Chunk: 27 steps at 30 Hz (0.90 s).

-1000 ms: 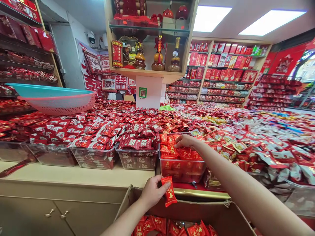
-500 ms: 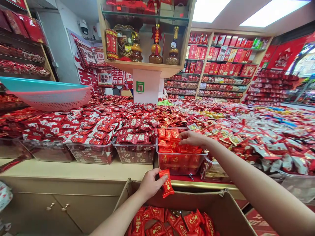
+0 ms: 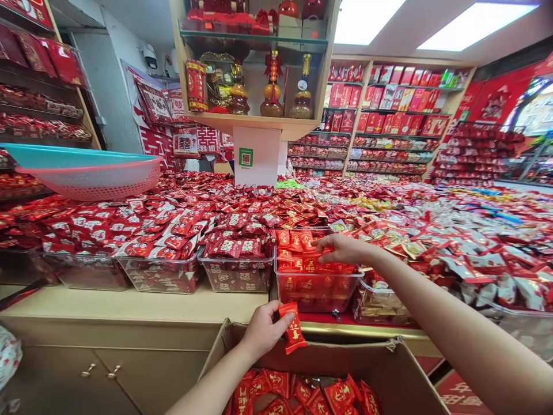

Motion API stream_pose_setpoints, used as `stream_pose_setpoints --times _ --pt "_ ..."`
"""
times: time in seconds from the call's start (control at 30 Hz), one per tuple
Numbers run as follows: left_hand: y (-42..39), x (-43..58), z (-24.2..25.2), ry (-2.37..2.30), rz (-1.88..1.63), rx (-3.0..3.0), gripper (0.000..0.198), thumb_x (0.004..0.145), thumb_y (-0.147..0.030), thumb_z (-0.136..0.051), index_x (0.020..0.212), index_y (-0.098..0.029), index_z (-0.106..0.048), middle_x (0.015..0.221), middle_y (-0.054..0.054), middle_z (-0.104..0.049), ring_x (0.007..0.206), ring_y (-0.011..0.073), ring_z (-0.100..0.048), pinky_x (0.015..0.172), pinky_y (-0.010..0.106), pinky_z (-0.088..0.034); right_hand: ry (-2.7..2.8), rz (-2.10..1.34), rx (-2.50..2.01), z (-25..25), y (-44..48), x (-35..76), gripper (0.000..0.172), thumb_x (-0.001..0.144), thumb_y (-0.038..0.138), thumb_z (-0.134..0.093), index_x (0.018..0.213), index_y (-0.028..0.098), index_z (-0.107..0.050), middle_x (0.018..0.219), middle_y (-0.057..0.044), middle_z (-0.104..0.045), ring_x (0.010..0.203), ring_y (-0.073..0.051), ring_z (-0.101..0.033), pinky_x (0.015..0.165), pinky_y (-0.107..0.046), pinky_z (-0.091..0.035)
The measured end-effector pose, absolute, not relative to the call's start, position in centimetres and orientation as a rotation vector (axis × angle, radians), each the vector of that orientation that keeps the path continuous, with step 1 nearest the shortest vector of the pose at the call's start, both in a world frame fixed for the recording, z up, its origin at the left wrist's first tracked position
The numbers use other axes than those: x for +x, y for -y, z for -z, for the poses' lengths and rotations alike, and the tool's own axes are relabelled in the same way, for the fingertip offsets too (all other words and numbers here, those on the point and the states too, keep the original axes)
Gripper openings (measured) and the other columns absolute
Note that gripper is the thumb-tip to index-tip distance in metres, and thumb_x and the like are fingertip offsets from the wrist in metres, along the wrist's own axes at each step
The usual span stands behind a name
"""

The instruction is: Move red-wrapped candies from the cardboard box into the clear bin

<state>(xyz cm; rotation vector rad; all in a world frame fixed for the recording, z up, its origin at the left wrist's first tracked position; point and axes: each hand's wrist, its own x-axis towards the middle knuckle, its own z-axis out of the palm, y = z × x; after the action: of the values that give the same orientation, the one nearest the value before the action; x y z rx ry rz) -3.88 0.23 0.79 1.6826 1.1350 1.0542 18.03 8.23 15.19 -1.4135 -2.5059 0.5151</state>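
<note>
My left hand (image 3: 266,328) pinches a small red wrapped packet (image 3: 294,329) with gold lettering between thumb and fingers. It hovers over the near rim of an open cardboard box (image 3: 345,363), in which several like red packets (image 3: 341,395) lie loosely. My right hand (image 3: 345,249) reaches over a clear plastic bin (image 3: 317,294) of the same red packets, some of them in rows. Its fingers point left, a little apart, just at the top packets (image 3: 298,239); no packet shows in its grasp. Whether the fingertips touch the packets is hard to see.
More clear bins stand left, with dark red packets (image 3: 235,248) and red-white ones (image 3: 159,248), and right (image 3: 384,302). Stacked pink and blue baskets (image 3: 95,176) sit at the left. A shelf unit (image 3: 259,121) overhangs the heaped counter. Below are cabinet doors (image 3: 64,374).
The view has tilted up slightly, so things sit lower. My right fingers have loosened and lifted a little from the packets in the bin. The left hand still holds its packet.
</note>
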Motion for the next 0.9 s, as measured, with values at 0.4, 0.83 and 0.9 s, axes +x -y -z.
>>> stream_pose_setpoints --times 0.4,0.83,0.9 --pt "-0.3 -4.0 -0.5 -1.130 -1.064 1.680 0.026 0.069 -0.041 -0.051 0.066 -0.015 -0.055 0.060 -0.001 -0.054 0.058 0.0117 -0.046 0.055 0.019 -0.036 2.797 -0.089 -1.436 -15.9 -8.0 16.3 0.016 0.063 0.037 -0.060 0.069 0.023 -0.064 0.093 -0.003 -0.060 0.095 -0.023 -0.048 0.077 -0.029 -0.036" --pt "-0.4 -3.9 -0.7 -1.087 -1.064 1.694 0.023 0.069 -0.038 -0.052 0.067 -0.015 -0.056 0.062 -0.001 -0.056 0.058 0.0116 -0.047 0.055 0.020 -0.037 2.795 0.279 -1.502 -14.1 -8.3 12.7 0.018 0.067 0.032 -0.057 0.077 0.018 -0.055 0.080 -0.008 -0.061 0.082 -0.024 -0.053 0.074 -0.035 -0.031" --pt "-0.5 -4.0 -0.6 -1.099 -1.072 1.715 0.023 0.070 -0.038 -0.051 0.067 -0.015 -0.056 0.062 -0.001 -0.056 0.058 0.0116 -0.047 0.056 0.020 -0.037 2.784 0.268 -1.519 -14.2 -8.3 12.7 0.017 0.068 0.030 -0.056 0.079 0.018 -0.055 0.079 -0.008 -0.061 0.082 -0.025 -0.054 0.074 -0.036 -0.031"
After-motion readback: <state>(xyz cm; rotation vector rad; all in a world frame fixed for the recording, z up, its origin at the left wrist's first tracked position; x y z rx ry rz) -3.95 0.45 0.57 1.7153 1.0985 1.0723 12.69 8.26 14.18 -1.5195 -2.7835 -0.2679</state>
